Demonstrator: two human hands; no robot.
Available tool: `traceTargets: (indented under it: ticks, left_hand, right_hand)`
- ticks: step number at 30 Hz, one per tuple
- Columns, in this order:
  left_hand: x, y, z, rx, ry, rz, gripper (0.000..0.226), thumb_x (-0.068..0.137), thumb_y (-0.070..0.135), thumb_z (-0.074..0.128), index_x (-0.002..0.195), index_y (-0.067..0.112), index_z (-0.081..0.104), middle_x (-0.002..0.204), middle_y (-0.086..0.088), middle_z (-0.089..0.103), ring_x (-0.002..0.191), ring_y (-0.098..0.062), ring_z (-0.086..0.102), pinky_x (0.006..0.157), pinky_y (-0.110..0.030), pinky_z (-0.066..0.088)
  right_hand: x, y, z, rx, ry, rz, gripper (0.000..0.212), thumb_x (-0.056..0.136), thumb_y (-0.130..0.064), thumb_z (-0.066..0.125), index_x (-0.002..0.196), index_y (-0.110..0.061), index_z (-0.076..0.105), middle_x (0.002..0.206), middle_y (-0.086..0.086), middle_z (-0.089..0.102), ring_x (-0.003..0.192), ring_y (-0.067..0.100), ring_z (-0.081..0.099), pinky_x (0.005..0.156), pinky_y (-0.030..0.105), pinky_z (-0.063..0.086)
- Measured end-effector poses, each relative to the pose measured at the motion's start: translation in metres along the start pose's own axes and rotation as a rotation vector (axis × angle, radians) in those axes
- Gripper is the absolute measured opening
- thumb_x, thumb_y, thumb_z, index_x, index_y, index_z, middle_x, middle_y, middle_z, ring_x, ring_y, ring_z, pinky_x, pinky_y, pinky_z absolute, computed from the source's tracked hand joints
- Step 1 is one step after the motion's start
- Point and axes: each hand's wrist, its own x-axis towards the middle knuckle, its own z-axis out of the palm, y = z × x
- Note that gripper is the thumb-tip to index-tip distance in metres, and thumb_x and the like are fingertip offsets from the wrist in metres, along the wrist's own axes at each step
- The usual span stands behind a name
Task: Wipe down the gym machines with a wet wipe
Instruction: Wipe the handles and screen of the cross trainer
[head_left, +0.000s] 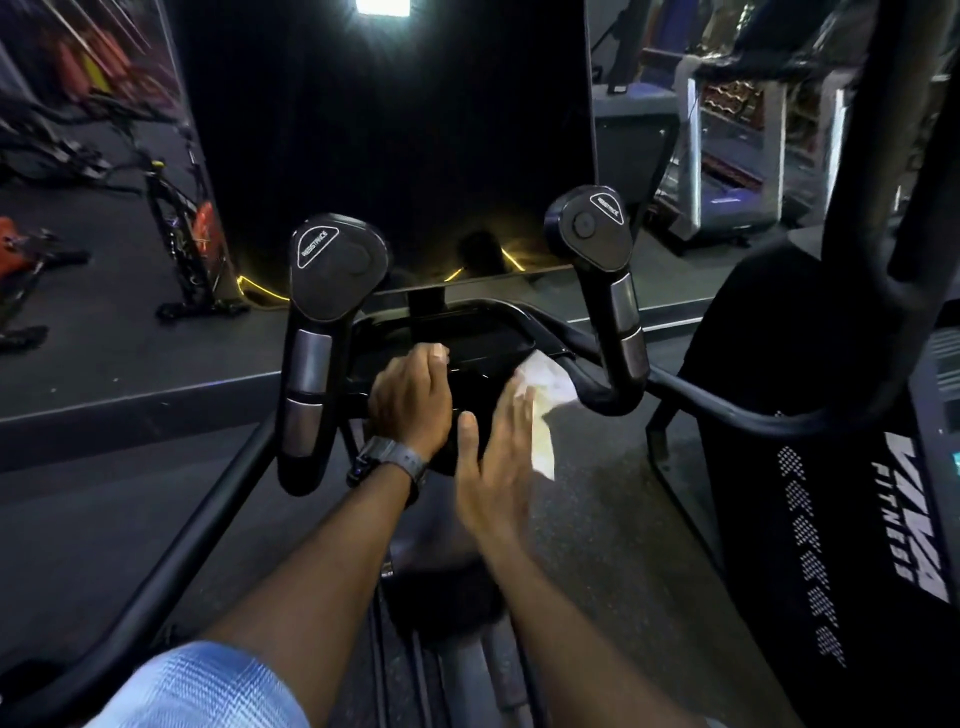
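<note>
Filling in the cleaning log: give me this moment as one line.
phase: wiping console | right hand: flat, pressing wet wipe by right handlebar | left hand: resting on console tray

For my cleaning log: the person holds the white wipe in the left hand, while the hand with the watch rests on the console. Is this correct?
Not quite. The head view shows the white wipe under the right hand. The left hand wears the watch and rests on the console.

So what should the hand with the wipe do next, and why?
Probably slide the wet wipe right, onto the curved bar under the right handle. The right hand holds it flat at the black tray, beside that bar. The left hand grips the machine's middle.
</note>
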Motion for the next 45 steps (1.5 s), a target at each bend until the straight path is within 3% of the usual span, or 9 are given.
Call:
traceTargets:
  ticks: [6,9,13,17,23,28,33,39,45]
  left_hand:
    - [-0.003,0.0,-0.002,-0.105,0.017,-0.017,0.067,0.09,0.058,0.011,0.107,0.022,0.064,0.102,-0.005,0.07,0.101,-0.028,0.061,0.091,-0.042,0.045]
    - [-0.003,0.001,-0.005,-0.161,0.014,-0.028,0.069,0.088,0.06,0.011,0.108,0.022,0.065,0.105,-0.005,0.07,0.105,-0.028,0.061,0.094,-0.044,0.045]
    - [-0.012,-0.003,-0.013,-0.131,-0.026,0.063,0.067,0.091,0.06,0.014,0.11,0.02,0.065,0.102,-0.006,0.069,0.101,-0.028,0.061,0.092,-0.042,0.044]
    - [-0.013,-0.005,-0.012,-0.069,-0.065,0.113,0.065,0.095,0.054,0.013,0.11,0.02,0.066,0.104,-0.003,0.071,0.103,-0.025,0.061,0.094,-0.038,0.039]
    - [-0.01,-0.011,-0.009,-0.035,-0.066,0.128,0.061,0.097,0.051,0.015,0.112,0.021,0.066,0.107,-0.001,0.071,0.106,-0.024,0.061,0.095,-0.037,0.037]
    - [-0.009,-0.011,-0.007,-0.016,-0.071,0.128,0.065,0.095,0.055,0.013,0.117,0.022,0.065,0.115,0.002,0.07,0.114,-0.021,0.058,0.099,-0.036,0.033]
    - [-0.009,-0.01,-0.014,0.012,-0.099,0.158,0.064,0.094,0.056,0.014,0.116,0.023,0.064,0.114,0.001,0.069,0.114,-0.021,0.057,0.099,-0.036,0.034]
    - [-0.006,0.007,-0.016,-0.028,-0.154,0.017,0.045,0.103,0.048,0.025,0.12,0.025,0.06,0.122,-0.001,0.065,0.12,-0.023,0.053,0.104,-0.034,0.03]
    - [-0.003,0.018,-0.023,-0.212,-0.113,-0.124,0.043,0.105,0.045,0.029,0.12,0.02,0.061,0.122,-0.002,0.065,0.118,-0.024,0.055,0.107,-0.045,0.036]
  right_hand:
    - [0.042,-0.011,-0.02,-0.598,-0.285,-0.435,0.087,0.096,-0.067,0.002,0.149,-0.01,0.041,0.147,0.009,0.051,0.142,0.019,0.039,0.119,0.035,0.023]
    - [0.036,-0.023,-0.024,-0.683,-0.394,-0.517,0.088,0.092,-0.073,0.012,0.14,-0.012,0.051,0.132,0.008,0.062,0.108,0.027,0.064,0.09,0.035,0.046]
    - [0.031,-0.032,-0.04,-0.69,-0.587,-0.554,0.081,0.091,-0.077,0.02,0.104,-0.011,0.064,0.088,0.012,0.07,0.088,0.03,0.065,0.079,0.038,0.047]
    - [0.053,-0.022,-0.06,-0.69,-0.753,-0.619,0.08,0.089,-0.08,0.018,0.11,-0.02,0.067,0.093,0.01,0.071,0.103,0.029,0.059,0.096,0.042,0.044]
    - [0.06,-0.034,-0.058,-0.969,-0.776,-0.685,0.102,0.078,-0.089,0.004,0.071,-0.009,0.067,0.076,0.012,0.07,0.091,0.026,0.063,0.097,0.037,0.039]
    - [0.054,-0.046,-0.058,-0.528,-0.941,-0.276,0.074,0.087,-0.081,0.033,0.115,-0.02,0.065,0.113,0.006,0.069,0.111,0.026,0.059,0.101,0.04,0.04]
    - [0.057,-0.023,-0.079,-0.494,-0.846,-0.49,0.05,0.096,-0.061,0.046,0.125,-0.024,0.062,0.121,0.002,0.066,0.116,0.022,0.055,0.102,0.034,0.037]
    - [0.087,0.001,-0.062,-0.523,-0.77,-0.178,0.067,0.103,-0.05,0.034,0.159,-0.022,0.01,0.166,-0.001,-0.006,0.15,0.021,-0.019,0.124,0.042,-0.002]
    - [0.11,-0.01,-0.033,-0.726,-0.582,-0.122,0.06,0.102,-0.027,0.04,0.157,-0.017,0.016,0.166,0.006,0.009,0.153,0.027,0.002,0.121,0.05,0.015]
